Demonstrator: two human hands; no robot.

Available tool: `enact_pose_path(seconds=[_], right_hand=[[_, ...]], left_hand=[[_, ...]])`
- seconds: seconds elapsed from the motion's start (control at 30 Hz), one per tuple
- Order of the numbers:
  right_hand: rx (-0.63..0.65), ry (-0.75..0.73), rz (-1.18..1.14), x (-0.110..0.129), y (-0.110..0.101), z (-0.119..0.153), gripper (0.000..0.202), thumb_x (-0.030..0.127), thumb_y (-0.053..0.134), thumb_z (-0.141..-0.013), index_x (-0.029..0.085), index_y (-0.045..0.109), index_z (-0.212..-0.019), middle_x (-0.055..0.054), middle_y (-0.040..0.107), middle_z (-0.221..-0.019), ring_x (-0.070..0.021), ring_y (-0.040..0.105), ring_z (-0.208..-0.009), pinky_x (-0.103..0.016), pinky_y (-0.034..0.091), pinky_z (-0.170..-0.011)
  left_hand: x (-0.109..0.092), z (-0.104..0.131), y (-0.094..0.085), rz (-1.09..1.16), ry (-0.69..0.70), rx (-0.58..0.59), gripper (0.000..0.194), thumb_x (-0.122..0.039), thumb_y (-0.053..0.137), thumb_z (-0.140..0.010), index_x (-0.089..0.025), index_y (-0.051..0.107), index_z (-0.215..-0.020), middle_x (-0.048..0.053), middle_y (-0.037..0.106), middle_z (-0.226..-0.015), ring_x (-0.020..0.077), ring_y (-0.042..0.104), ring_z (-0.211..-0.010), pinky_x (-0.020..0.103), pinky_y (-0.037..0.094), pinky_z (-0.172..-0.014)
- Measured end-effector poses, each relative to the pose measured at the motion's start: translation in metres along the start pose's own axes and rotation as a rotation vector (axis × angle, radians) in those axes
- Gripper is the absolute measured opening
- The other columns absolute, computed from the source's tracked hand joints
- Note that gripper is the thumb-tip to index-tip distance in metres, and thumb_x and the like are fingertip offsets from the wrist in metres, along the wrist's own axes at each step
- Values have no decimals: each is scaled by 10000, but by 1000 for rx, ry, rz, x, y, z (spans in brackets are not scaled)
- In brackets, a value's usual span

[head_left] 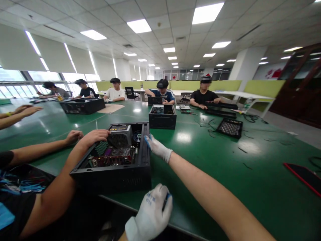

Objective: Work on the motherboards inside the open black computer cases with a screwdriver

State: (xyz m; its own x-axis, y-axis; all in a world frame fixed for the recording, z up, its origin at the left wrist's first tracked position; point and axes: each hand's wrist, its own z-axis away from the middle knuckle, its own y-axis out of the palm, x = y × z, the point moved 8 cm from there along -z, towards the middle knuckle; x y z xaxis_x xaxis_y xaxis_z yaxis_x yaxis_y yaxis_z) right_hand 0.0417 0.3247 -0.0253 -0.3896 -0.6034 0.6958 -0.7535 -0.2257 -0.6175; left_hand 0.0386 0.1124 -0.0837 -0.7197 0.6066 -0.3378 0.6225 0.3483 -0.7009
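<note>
My right hand (158,148), in a white glove with blue fingertips, reaches in from the right. Its outstretched fingers rest against the right rim of an open black computer case (132,177). Inside the case are a power supply (120,135), a fan (137,135) and a circuit board (117,155). My left hand (153,211), also gloved, hangs over the near table edge, just right of the case's front corner. Its fingers are curled toward the thumb, and whatever they may hold is hidden.
A co-worker's bare hand (96,135) touches the case's left rim. Other black cases (162,121) (82,105) stand farther back on the green table (190,160). Cables (212,129), a black part with a patterned inside (229,127) and a red-edged black mat (302,177) lie to the right.
</note>
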Motion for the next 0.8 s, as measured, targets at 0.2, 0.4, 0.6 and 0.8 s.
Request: enact_pose_path(seconds=[0.2,0.4,0.6,0.8], right_hand=[[195,-20,169,-22,26,10,464,422,658,-991,205,609,-1398,-133,574,-1487,-300,575,-1332,-535,485,-1107],[171,257,386,-90,-24,10,736,638,464,-1023,151,445,-1574,-212,465,-1606,-336,487,-1452,-525,378,-1201],[101,381,667,-138,-101,-38,860,539,532,-1007,-3,281,-1626,-278,273,-1695,-350,264,-1582,-418,248,-1275],[1,343,909,-159,-152,-111,616,466,653,-982,181,505,-1508,-176,451,-1600,-348,469,-1436,-575,401,-1170]], left_hand=[[55,9,21,-47,-168,-23,150,-253,449,-1037,-223,596,-1021,47,679,-866,204,697,-761,334,588,-716],[55,8,21,-78,-193,-36,128,-237,459,-1013,-235,576,-961,39,648,-813,196,674,-721,316,541,-678],[61,16,31,-99,-214,-46,106,-270,479,-1003,-243,578,-977,59,672,-858,214,697,-737,338,559,-677],[68,17,35,-7,-280,145,144,-385,593,-1017,-296,683,-1086,81,706,-1076,231,710,-919,365,621,-772]])
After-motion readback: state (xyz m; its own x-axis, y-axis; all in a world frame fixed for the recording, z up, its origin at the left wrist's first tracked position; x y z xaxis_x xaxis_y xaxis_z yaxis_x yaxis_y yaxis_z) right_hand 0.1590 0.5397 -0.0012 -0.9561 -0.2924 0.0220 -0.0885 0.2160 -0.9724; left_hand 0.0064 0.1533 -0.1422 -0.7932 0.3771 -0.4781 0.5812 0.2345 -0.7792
